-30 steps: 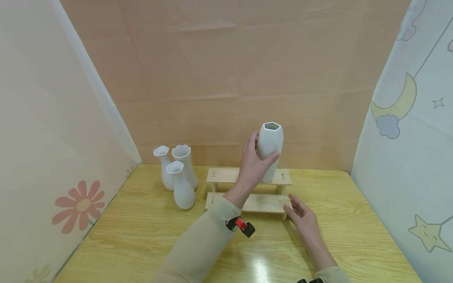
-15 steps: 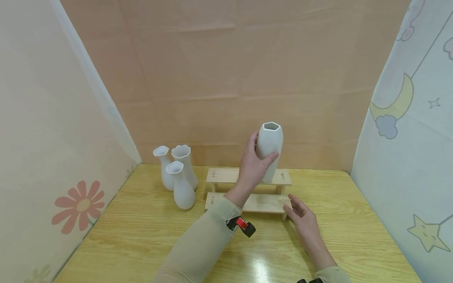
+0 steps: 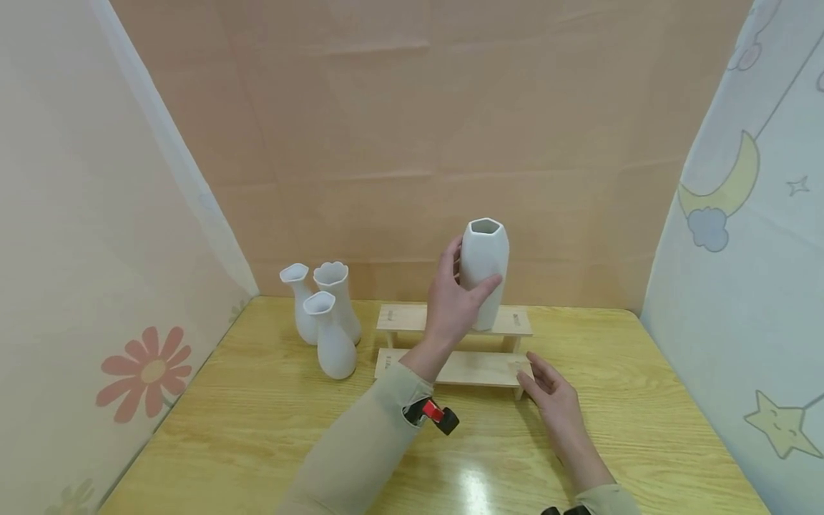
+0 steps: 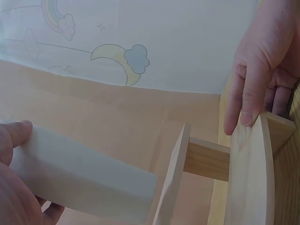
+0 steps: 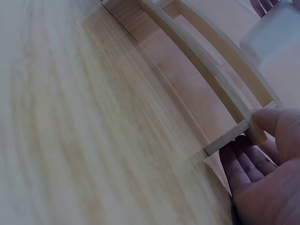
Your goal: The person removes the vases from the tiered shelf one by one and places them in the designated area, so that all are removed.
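My left hand (image 3: pixel 453 300) grips a tall white faceted vase (image 3: pixel 486 265), thumb across its front and fingers behind. The vase is upright at the upper step of a two-tier wooden display stand (image 3: pixel 492 368), right of its middle. In the left wrist view, a narrow gap shows between the vase's base (image 4: pixel 140 197) and the upper board (image 4: pixel 173 173). My right hand (image 3: pixel 555 400) holds the right end of the stand's lower step. In the right wrist view, its thumb lies on the board (image 5: pixel 251 124), while the other fingers curl below the end.
Left of the stand, three white vases stand close together: a flared one (image 3: pixel 302 307), a scalloped-rim one (image 3: pixel 341 300) and a round-bellied one (image 3: pixel 336 350). The wooden table (image 3: pixel 257 429) meets a peach backdrop (image 3: pixel 438 129) behind. Patterned cloths hang at both sides.
My left hand and the tall vase have shifted slightly left along the upper step. My right hand keeps its place on the stand, and the other vases have not moved.
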`<state>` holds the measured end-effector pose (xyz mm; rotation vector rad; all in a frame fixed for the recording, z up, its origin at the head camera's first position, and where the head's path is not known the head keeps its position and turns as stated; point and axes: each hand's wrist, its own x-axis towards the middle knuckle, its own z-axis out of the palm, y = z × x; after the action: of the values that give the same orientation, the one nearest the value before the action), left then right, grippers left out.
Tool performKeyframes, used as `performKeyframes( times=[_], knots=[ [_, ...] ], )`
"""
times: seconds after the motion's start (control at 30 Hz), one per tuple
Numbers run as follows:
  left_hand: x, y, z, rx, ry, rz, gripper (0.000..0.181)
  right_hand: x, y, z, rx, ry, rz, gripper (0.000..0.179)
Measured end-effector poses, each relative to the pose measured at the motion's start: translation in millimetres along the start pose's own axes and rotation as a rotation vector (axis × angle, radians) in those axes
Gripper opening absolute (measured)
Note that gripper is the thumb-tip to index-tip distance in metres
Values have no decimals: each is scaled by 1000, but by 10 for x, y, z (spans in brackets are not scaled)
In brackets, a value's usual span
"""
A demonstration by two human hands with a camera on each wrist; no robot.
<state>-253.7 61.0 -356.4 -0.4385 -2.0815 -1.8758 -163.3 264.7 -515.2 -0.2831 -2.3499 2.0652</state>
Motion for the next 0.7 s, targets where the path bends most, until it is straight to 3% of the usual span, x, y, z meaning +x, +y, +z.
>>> performKeyframes(
  times=[0.4, 0.57, 0.7],
  knots=[
    [-223, 80, -345, -82, 12, 5, 81, 24, 5, -26, -17, -5, 7, 76],
    [-370, 78, -543, -70, -3, -18, 81, 18, 14, -38, -30, -4, 20, 77],
    [-459, 33, -711, -32, 2, 7, 81, 22, 23, -33, -20, -4, 23, 76]
  ],
)
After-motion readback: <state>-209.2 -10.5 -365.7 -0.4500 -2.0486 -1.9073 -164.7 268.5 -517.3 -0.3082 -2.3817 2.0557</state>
